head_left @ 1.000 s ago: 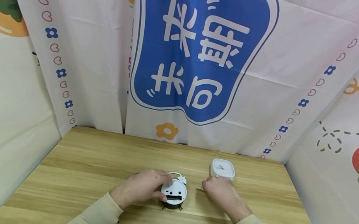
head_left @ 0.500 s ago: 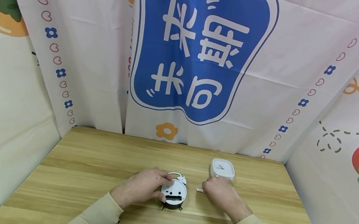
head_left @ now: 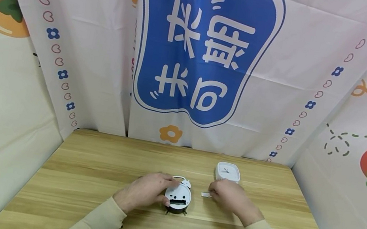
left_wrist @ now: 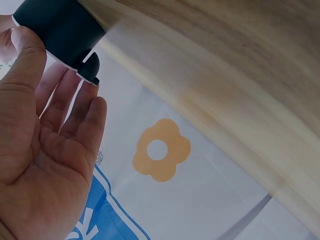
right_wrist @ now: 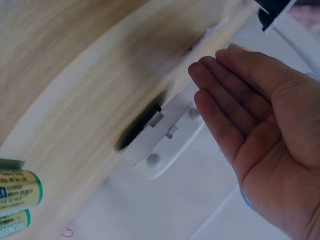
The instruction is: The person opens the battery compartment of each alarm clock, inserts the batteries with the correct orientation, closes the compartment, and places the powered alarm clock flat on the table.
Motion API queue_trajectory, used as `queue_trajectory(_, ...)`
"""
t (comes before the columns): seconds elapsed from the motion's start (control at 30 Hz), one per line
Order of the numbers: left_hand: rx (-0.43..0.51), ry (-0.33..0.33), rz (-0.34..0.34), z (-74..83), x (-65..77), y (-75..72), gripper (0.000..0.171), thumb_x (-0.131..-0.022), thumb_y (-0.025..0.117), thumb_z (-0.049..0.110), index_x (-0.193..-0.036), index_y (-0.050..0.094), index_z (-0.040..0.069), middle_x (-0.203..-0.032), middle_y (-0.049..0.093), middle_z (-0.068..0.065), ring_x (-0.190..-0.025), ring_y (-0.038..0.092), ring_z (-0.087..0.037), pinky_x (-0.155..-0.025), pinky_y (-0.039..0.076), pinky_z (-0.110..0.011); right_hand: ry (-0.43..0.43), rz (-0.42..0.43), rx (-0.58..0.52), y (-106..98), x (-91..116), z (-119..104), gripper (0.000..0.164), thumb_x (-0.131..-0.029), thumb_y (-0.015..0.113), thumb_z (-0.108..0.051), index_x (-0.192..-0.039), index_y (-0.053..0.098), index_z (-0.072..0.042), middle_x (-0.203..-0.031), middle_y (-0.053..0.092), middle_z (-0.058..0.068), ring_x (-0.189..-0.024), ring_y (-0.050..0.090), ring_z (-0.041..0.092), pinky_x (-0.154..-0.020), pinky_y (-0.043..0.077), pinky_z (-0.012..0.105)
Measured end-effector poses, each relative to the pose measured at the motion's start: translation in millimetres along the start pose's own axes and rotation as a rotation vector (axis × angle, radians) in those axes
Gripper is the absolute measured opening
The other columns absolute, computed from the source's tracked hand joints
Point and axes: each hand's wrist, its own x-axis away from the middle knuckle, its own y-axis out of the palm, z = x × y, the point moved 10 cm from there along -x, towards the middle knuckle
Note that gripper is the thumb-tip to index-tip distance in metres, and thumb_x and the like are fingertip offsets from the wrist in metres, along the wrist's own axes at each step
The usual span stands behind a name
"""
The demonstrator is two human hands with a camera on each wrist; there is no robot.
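Note:
In the head view my left hand (head_left: 144,191) grips a round alarm clock (head_left: 176,193) from its left side. Its white back faces up, with a dark slot in it that looks like a bare battery compartment. The left wrist view shows the thumb and fingers around the clock's dark green body (left_wrist: 60,30). My right hand (right_wrist: 270,115) has loosely bent fingers and nothing in them. It hovers beside a small flat white strip (head_left: 206,194), perhaps the battery cover, on the table.
A white squarish clock (head_left: 227,171) lies face up behind my right hand; its side (right_wrist: 167,135) shows in the right wrist view. Gold-and-green batteries (right_wrist: 20,190) lie at that view's lower left. The wooden table (head_left: 108,154) ends at a printed curtain (head_left: 281,86).
My right hand has let go of the white strip and drawn slightly to the right, so more of the strip shows, lying flat. My left hand and the alarm clock have stayed put.

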Motion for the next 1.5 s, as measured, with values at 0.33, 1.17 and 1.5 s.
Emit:
queue_trajectory(0.33,-0.026,0.028,-0.004,1.0,-0.8,2.5,0.067,-0.093,0.095,0.04,-0.15,0.08,0.007,-0.155,0.079,-0.007,-0.142,0.077,-0.028,-0.122,0.066,-0.045,0.102,-0.026,-0.176,-11,11,21,0.004,-0.105,0.087,-0.011,-0.108,0.089,-0.01,-0.104,0.088,-0.003,-0.099,0.082,0.013,-0.089,0.072,0.039)
queue_trajectory(1.17,-0.021,0.021,-0.008,1.5,0.3,1.6,0.069,-0.094,0.094,0.042,-0.153,0.078,0.008,-0.157,0.078,-0.006,-0.145,0.076,-0.029,-0.124,0.065,-0.045,0.092,-0.073,-0.365,-23,55,78,0.012,-0.108,0.083,-0.008,-0.118,0.088,-0.004,-0.115,0.09,0.007,-0.105,0.083,0.015,-0.094,0.072,0.035)
queue_trajectory(1.5,-0.014,0.021,-0.011,1.2,1.5,1.7,0.069,-0.094,0.095,0.04,-0.153,0.078,0.008,-0.159,0.077,-0.006,-0.146,0.075,-0.029,-0.124,0.064,-0.046,0.156,-0.129,-0.545,-16,78,107,0.014,-0.109,0.083,-0.013,-0.119,0.085,-0.003,-0.117,0.088,0.01,-0.106,0.075,0.002,-0.092,0.065,0.024)
